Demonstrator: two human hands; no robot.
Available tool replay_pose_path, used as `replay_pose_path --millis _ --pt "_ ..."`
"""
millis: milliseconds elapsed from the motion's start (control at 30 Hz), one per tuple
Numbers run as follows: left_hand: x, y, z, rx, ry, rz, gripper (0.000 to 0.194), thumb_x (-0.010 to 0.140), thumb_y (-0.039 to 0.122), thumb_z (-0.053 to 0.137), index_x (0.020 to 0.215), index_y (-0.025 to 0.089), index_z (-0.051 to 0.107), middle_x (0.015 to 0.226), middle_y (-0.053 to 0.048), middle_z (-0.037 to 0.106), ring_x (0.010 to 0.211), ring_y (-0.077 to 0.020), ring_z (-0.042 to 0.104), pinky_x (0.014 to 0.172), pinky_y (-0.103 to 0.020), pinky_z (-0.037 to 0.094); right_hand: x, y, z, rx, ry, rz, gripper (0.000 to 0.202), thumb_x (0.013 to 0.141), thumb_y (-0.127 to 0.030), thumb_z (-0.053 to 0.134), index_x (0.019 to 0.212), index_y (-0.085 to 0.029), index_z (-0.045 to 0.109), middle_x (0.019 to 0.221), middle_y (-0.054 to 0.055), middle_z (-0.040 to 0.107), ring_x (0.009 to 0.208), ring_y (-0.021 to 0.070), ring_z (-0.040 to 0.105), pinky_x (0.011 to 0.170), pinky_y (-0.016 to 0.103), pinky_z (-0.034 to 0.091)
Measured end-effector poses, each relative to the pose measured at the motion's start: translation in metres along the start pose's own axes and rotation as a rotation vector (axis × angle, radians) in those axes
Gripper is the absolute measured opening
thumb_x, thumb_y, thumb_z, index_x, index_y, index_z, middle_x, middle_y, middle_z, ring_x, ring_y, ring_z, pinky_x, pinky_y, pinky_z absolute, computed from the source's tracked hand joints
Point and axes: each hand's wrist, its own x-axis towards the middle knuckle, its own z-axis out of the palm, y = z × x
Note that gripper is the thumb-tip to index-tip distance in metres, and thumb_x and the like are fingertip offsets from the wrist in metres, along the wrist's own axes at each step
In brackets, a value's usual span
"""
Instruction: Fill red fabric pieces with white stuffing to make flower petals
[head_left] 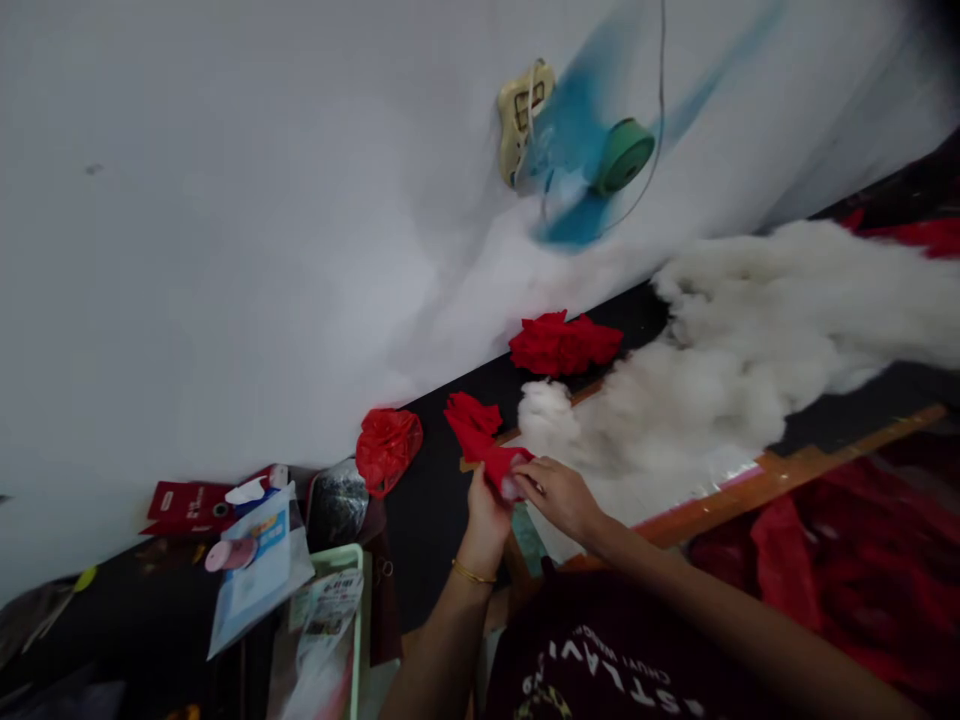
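A small red cloth piece (504, 463) is held between both hands near the table's front edge. My left hand (486, 505) wraps round its lower part, with a gold bangle at the wrist. At the cloth's right end, the fingers of my right hand (553, 490) pinch a tuft of white stuffing (513, 486) at the red fabric. Another red piece (472, 415) lies just beyond, touching or overlapping the held one. A large heap of white stuffing (720, 350) spreads to the right of my hands.
Behind lies a pile of red cloth (564, 343); a red plastic bag (388, 450) sits left of it. A blue fan (592, 150) blurs at the wall. A green-rimmed bin (363, 620) and packets stand lower left. Red material (847, 570) fills the lower right.
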Motion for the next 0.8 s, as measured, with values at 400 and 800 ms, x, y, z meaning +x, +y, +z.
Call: replay_pose_path --millis 400,800 --pt "-0.02 -0.017 0.001 0.158 -0.105 0.104 0.017 0.082 0.025 0.065 0.098 0.021 0.063 0.107 -0.01 0.071 0.099 -0.0219 0.069 0.097 -0.035 0.05 -0.001 0.029 0.033 0.516 0.088 0.25 0.027 0.072 -0.026 0.051 0.083 -0.017 0.074 0.077 0.003 0.074 0.073 0.0204 0.064 0.073 0.031 0.053" --pt "-0.006 -0.002 0.0 0.113 -0.057 0.017 0.023 0.073 0.036 0.073 0.088 0.021 0.065 0.085 -0.008 0.072 0.094 -0.0268 0.069 0.091 -0.039 0.05 0.001 0.019 0.007 0.574 0.007 0.277 0.034 0.09 -0.045 0.047 0.099 -0.018 0.066 0.069 0.0 0.064 0.054 0.0136 0.052 0.055 0.025 0.043"
